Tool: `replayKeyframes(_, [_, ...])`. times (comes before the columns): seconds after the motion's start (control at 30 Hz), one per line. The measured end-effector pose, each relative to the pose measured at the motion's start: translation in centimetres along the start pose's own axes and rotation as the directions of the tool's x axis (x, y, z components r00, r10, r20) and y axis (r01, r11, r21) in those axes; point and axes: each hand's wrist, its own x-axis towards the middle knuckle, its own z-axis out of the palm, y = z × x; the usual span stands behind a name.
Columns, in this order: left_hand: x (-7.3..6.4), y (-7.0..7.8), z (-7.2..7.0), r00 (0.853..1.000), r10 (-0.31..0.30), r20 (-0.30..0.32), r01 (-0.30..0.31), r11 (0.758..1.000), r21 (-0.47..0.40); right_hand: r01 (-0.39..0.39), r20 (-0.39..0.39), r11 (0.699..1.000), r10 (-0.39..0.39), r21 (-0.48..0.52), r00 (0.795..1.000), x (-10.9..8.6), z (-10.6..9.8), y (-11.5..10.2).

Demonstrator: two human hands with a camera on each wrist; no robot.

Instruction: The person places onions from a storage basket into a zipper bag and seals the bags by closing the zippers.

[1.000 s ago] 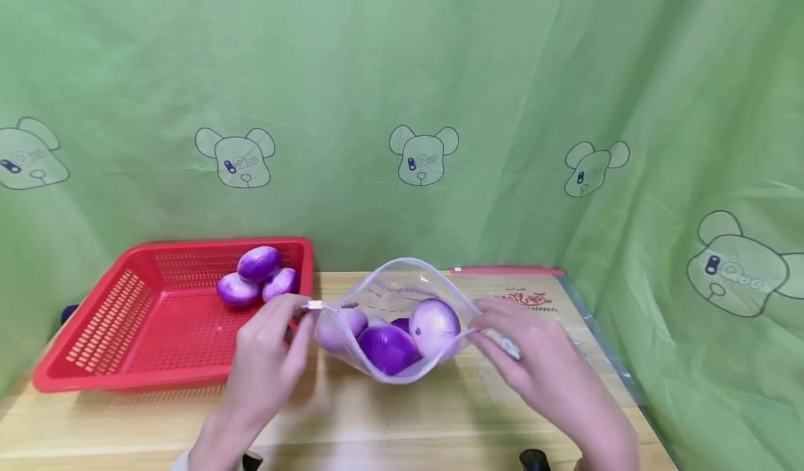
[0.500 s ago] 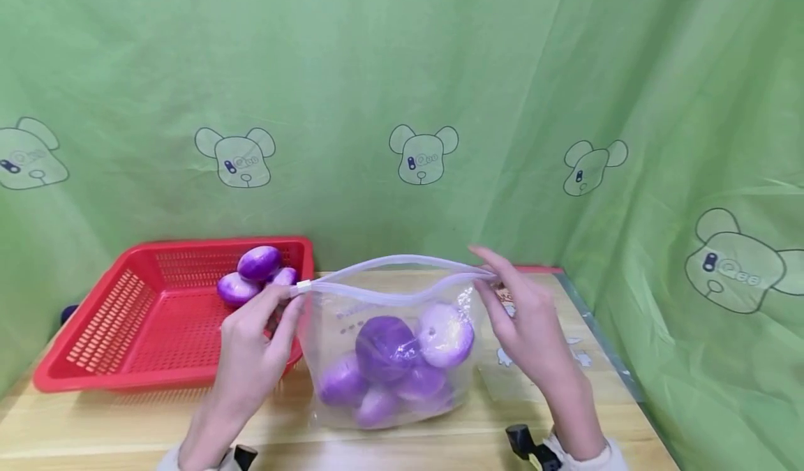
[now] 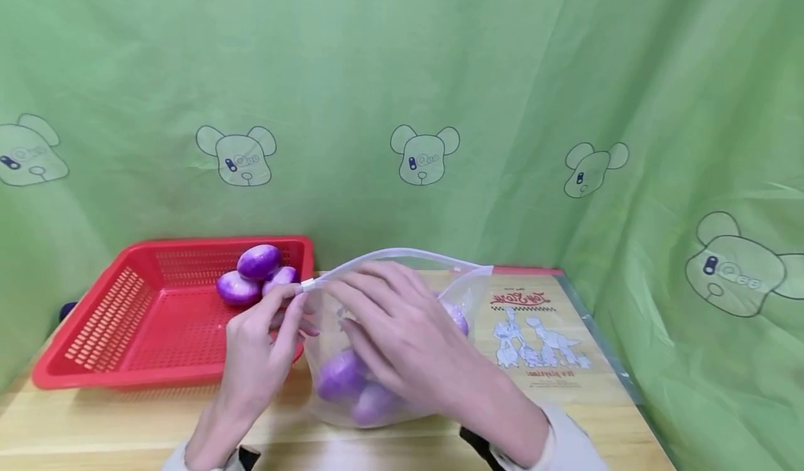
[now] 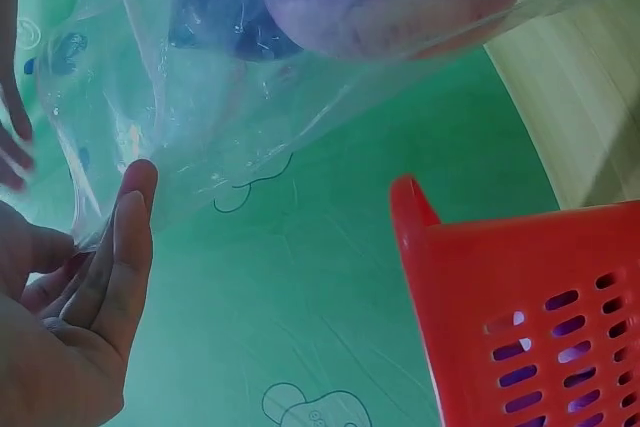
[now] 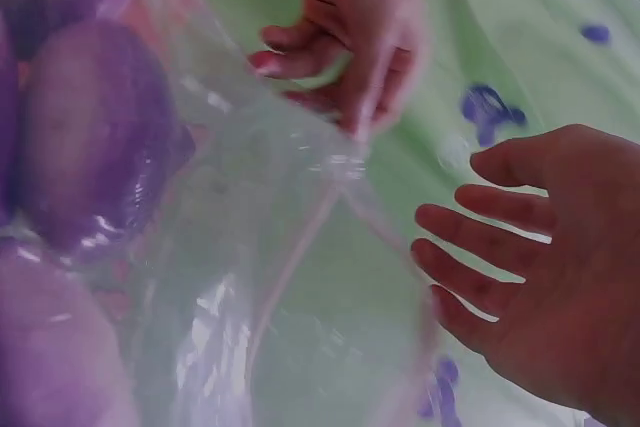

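A clear zip bag with several purple onions in it stands at the middle of the table, its mouth gaping. My left hand pinches the bag's upper left corner, close by the white slider. In front of the bag, my right hand reaches leftward and hides part of the onions. The right wrist view shows that right hand with fingers extended and spread, apart from the left hand. The left wrist view has the pinched bag corner between my left thumb and fingers.
A red plastic basket stands on the left, with 3 purple onions in its back right corner. To the right, a flat printed zip bag lies on the wooden table. Green curtain surrounds the back and sides.
The bag was raised from a forward tilt to upright. My right hand then let go of its right corner and moved left across the bag toward the slider. The left hand keeps its pinch.
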Motion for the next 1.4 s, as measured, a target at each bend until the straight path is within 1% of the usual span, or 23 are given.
replayKeyframes(0.07, [0.1,0.1,-0.2,1.0,0.015,0.009,-0.015,1.0,0.011,0.03,0.084,0.998,-0.025,-0.058,0.996,1.4,1.0,-0.1])
replayKeyframes(0.13, [0.0,0.2,-0.3,0.999,0.038,0.021,-0.039,0.999,0.02,0.055,0.154,0.993,-0.038,-0.109,0.987,2.5,2.0,0.1])
replayKeyframes(0.2, [0.0,0.3,-0.3,0.997,0.068,0.026,-0.068,0.997,0.035,0.078,0.201,0.985,-0.047,-0.151,0.978,3.3,2.7,0.2])
replayKeyframes(0.23, [-0.1,0.3,-0.3,0.996,0.083,0.026,-0.084,0.996,0.04,0.089,0.217,0.981,-0.05,-0.171,0.975,3.6,3.0,0.3])
replayKeyframes(0.3, [-0.1,0.4,-0.4,0.995,0.096,0.03,-0.097,0.994,0.046,0.101,0.235,0.973,-0.05,-0.209,0.971,4.0,3.3,0.4])
replayKeyframes(0.43, [0.0,0.5,-0.5,0.993,0.112,0.032,-0.114,0.991,0.066,0.124,0.272,0.952,-0.045,-0.281,0.961,4.2,3.5,0.6])
replayKeyframes(0.63, [0.0,0.3,-0.2,0.991,0.126,0.041,-0.129,0.989,0.079,0.22,0.374,0.922,-0.091,-0.319,0.923,3.6,3.6,1.5])
replayKeyframes(0.73, [0.0,0.4,-0.2,0.991,0.122,0.058,-0.126,0.99,0.068,0.246,0.395,0.909,-0.101,-0.336,0.913,3.2,3.4,1.6])
replayKeyframes(0.8, [0.1,0.6,-0.2,0.991,0.116,0.068,-0.119,0.991,0.055,0.245,0.403,0.907,-0.094,-0.341,0.91,3.1,3.1,1.6])
replayKeyframes(0.87, [0.1,0.8,-0.1,0.99,0.122,0.069,-0.125,0.991,0.041,0.241,0.412,0.91,-0.087,-0.337,0.907,3.0,2.7,1.6])
replayKeyframes(0.97, [0.3,1.0,-0.1,0.988,0.144,0.062,-0.146,0.989,0.032,0.235,0.422,0.917,-0.083,-0.323,0.903,3.1,2.0,1.7])
replayKeyframes(1.0, [0.4,1.0,-0.1,0.986,0.155,0.056,-0.157,0.987,0.027,0.236,0.425,0.917,-0.083,-0.321,0.902,3.1,1.7,1.7])
replayKeyframes(1.07, [0.5,1.1,-0.2,0.984,0.179,0.024,-0.18,0.983,0.035,0.229,0.429,0.916,-0.07,-0.33,0.901,3.3,1.3,1.9])
replayKeyframes(1.13, [0.6,1.1,-0.5,0.983,0.184,-0.008,-0.183,0.983,0.033,0.211,0.436,0.918,-0.046,-0.337,0.899,3.4,1.0,2.1])
replayKeyframes(1.2, [0.6,1.1,-0.8,0.983,0.18,-0.033,-0.179,0.983,0.033,0.188,0.45,0.922,-0.018,-0.337,0.893,3.4,0.8,2.3])
replayKeyframes(1.3, [0.5,1.0,-1.1,0.987,0.155,-0.034,-0.154,0.988,0.032,0.151,0.471,0.937,0.017,-0.316,0.882,3.2,0.7,2.5])
replayKeyframes(1.4, [0.5,0.8,-1.3,0.984,0.173,-0.046,-0.171,0.984,0.051,0.104,0.476,0.957,0.038,-0.27,0.879,3.1,0.7,2.4])
